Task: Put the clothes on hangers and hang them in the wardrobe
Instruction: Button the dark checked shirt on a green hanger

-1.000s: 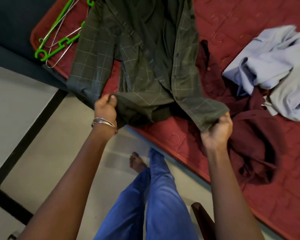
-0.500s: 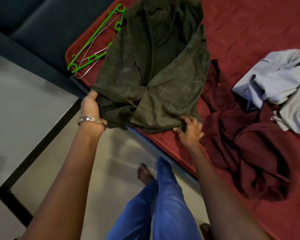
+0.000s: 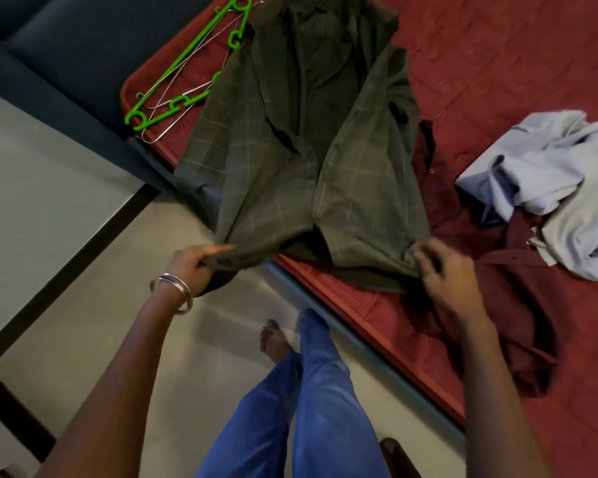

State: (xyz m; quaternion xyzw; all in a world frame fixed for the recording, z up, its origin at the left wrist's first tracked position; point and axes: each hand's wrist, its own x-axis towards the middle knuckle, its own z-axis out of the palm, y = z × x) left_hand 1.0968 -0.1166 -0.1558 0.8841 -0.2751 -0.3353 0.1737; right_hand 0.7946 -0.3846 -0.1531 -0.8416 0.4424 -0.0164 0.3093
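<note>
Beyond my left hand (image 3: 195, 262), which pinches its hem, the dark-green checked shirt (image 3: 311, 139) lies lengthwise away; my right hand (image 3: 442, 270) hovers loose-fingered beside it.

The bed (image 3: 497, 63), covered in red, carries hangers (image 3: 183, 84) far left, a green shirt (image 3: 308, 150), a maroon garment (image 3: 518, 305) and pale clothes (image 3: 560, 181) right.

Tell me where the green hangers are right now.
In the head view the green hangers lie at the upper left, on the bed's red cover near its corner, just left of the spread green checked shirt.
</note>
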